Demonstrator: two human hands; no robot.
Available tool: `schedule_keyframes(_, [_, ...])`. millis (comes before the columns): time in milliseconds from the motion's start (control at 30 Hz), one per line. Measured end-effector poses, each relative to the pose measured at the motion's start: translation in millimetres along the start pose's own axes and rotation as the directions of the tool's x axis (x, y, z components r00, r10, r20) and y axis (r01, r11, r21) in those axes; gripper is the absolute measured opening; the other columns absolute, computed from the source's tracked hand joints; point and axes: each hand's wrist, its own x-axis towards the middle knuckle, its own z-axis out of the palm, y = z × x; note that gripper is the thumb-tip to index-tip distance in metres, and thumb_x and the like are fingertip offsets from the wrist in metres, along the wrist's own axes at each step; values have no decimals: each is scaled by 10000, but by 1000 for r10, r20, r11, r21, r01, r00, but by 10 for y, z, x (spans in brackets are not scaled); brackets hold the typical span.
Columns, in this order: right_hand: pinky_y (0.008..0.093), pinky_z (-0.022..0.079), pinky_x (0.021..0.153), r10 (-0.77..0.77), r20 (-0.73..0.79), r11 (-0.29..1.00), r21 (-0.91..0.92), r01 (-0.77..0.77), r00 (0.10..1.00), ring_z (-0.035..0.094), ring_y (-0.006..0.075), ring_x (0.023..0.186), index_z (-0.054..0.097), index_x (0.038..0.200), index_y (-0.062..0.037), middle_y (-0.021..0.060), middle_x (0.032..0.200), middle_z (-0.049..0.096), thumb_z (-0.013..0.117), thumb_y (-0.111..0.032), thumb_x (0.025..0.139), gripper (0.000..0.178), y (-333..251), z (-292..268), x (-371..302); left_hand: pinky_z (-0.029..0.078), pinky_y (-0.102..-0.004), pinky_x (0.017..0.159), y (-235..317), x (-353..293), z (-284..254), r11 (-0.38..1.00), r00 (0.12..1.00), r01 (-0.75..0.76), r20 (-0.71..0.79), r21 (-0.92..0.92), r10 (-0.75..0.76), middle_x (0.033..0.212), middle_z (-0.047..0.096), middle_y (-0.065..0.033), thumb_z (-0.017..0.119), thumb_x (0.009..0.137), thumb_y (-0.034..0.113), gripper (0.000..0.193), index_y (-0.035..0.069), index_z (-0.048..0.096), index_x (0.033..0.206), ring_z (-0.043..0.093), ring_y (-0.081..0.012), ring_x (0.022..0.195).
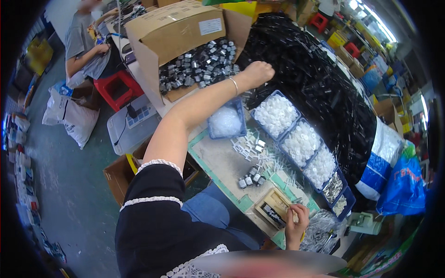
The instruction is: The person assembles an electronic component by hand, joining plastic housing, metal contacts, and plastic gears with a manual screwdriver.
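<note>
My left hand (258, 74) is stretched far across the bench, its fingers closed, at the edge of a heap of black plastic parts (296, 69). What it holds, if anything, is hidden. Close to my body, my right hand (296, 224) has its fingertips pinched together at the right side of a small wooden fixture (276, 198). Dark and silver pieces (272, 212) sit in a row inside the fixture; anything between those fingertips is too small to name. Several silver and black blocks (252, 177) and translucent plastic pieces (264, 155) lie on the bench beside the fixture.
Blue bins (277, 113) of white and metal small parts line the bench's right side. A cardboard box (176, 25) of silver-black blocks stands under my left arm. A blue tray (226, 121) holds clear plastic. Another person (88, 44) sits at far left by a red stool (117, 90).
</note>
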Motion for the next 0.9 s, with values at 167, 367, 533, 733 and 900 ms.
schedule_keyframes(167, [337, 436, 830, -133, 6, 991, 28, 133, 991, 561, 259, 913, 634, 933, -22, 118, 950, 596, 654, 43, 749, 196, -187, 95, 490, 525, -362, 680, 293, 78, -442, 824, 889, 241, -224, -513, -399, 832, 659, -167, 626, 776, 86, 138, -21, 656, 858, 647, -310, 767])
schedule_keyframes(367, [407, 312, 1016, -376, -189, 856, -445, 262, 907, 436, 338, 1196, 522, 1237, -29, 189, 1234, 490, 698, -83, 774, 499, -764, 117, 1159, 504, -226, 628, 1214, -72, -1004, -343, 766, 302, 440, -890, -468, 798, 688, -49, 674, 847, 142, 171, -4, 698, 934, 607, -74, 683])
schedule_keyframes(533, [363, 467, 747, -62, 207, 984, -149, 95, 976, 600, 327, 797, 591, 1079, 22, 181, 869, 620, 707, -119, 769, 360, -617, -69, 891, 521, -284, 710, 1888, -594, -1593, -224, 795, 462, 513, -858, -323, 922, 694, -97, 683, 824, 132, 205, -3, 685, 978, 649, -141, 794])
schedule_keyframes(733, [367, 459, 630, -15, 528, 994, -86, 71, 849, 602, 310, 710, 633, 997, -21, 147, 780, 629, 728, -167, 743, 307, -685, -166, 423, 518, -366, 714, 2379, -1184, -1688, 281, 998, 47, 55, -958, 21, 1018, 635, -130, 700, 751, 101, 292, 8, 633, 1019, 636, -292, 848])
schedule_keyframes(900, [404, 414, 876, -3, 164, 983, -180, 33, 987, 545, 338, 998, 631, 1047, -47, 157, 1053, 594, 739, -201, 741, 360, -298, -364, 38, 518, -333, 714, 2474, -1118, -1657, 211, 956, 293, 285, -932, -67, 961, 635, -146, 677, 716, -14, 275, 14, 645, 988, 642, -272, 829])
